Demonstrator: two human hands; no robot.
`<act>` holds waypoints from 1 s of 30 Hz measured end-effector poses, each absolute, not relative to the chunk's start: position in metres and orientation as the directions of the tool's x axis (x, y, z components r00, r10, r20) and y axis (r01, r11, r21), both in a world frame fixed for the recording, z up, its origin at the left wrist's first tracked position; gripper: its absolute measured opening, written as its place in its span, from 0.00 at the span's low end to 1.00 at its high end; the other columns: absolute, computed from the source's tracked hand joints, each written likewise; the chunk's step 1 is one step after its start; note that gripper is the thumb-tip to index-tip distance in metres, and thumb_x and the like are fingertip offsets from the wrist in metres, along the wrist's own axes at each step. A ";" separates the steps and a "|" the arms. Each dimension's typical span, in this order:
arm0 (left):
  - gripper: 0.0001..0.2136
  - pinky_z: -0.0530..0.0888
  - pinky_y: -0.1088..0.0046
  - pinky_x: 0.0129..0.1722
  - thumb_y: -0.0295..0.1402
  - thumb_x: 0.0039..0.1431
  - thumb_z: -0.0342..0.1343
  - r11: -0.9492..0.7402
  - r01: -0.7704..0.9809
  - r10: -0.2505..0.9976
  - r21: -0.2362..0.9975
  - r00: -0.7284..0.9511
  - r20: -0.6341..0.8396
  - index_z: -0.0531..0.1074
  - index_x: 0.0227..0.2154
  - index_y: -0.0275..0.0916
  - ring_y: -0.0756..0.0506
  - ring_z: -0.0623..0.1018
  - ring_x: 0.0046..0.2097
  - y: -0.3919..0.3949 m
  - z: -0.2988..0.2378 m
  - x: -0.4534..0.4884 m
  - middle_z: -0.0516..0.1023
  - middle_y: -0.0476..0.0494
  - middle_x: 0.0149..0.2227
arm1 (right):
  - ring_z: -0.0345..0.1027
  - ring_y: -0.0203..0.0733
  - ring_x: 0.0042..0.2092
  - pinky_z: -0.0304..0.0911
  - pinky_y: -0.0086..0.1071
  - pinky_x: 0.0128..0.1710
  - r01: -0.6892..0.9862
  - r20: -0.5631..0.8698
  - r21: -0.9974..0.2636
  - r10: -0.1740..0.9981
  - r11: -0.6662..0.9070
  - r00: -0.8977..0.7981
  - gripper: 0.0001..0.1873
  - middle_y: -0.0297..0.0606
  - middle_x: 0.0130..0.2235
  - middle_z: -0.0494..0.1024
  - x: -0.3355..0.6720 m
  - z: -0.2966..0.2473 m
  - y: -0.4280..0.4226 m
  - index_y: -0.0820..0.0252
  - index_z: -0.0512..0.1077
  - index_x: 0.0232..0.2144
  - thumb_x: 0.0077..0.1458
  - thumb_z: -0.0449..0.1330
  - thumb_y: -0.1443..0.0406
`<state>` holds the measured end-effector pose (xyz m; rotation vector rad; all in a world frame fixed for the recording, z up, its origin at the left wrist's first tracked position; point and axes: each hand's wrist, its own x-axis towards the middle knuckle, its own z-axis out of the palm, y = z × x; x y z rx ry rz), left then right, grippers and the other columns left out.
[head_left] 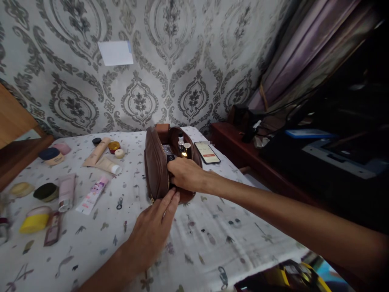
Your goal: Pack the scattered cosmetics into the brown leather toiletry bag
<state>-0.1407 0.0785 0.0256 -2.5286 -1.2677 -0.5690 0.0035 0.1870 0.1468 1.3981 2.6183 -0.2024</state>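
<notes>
The soft brown leather bag with a gold zip (156,166) is standing wide open on the white cloth with little printed pictures (188,243); it could be tipping over if the right hand (187,174) is pushing hard on one side; the small bottle with a white top (180,138) and the shiny gold bottle with a round pale top (186,150) could be falling over if the knuckles are bumping them; the black phone with a lit screen (208,152) could be sliding if the bag is shoving it.

The bag is sitting around the right hand, whose bent fingers are hiding inside, so I cannot tell if they are pinching anything; a small black thing (170,157) is showing just beside them; the left hand (153,225) is resting at the bag's near edge, its straight fingers lying close together; its thumb is hiding, so I cannot tell if it is gripping.
</notes>
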 end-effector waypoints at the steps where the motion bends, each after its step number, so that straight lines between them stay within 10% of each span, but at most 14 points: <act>1: 0.27 0.78 0.66 0.47 0.23 0.66 0.41 -0.585 0.809 0.709 -0.053 0.542 0.450 0.48 0.68 0.34 0.42 0.74 0.58 0.078 0.026 -0.141 0.61 0.36 0.67 | 0.75 0.51 0.47 0.65 0.33 0.39 0.833 -0.210 -0.032 0.811 0.553 -0.547 0.15 0.52 0.42 0.81 0.003 0.147 0.187 0.66 0.78 0.42 0.55 0.56 0.70; 30: 0.29 0.78 0.67 0.47 0.22 0.66 0.42 -0.591 0.806 0.713 -0.029 0.540 0.447 0.46 0.68 0.36 0.43 0.73 0.58 0.078 0.029 -0.143 0.61 0.36 0.67 | 0.75 0.51 0.47 0.62 0.31 0.37 0.721 -0.278 0.021 0.697 0.693 -0.661 0.11 0.53 0.41 0.80 0.015 0.165 0.182 0.71 0.78 0.40 0.58 0.58 0.71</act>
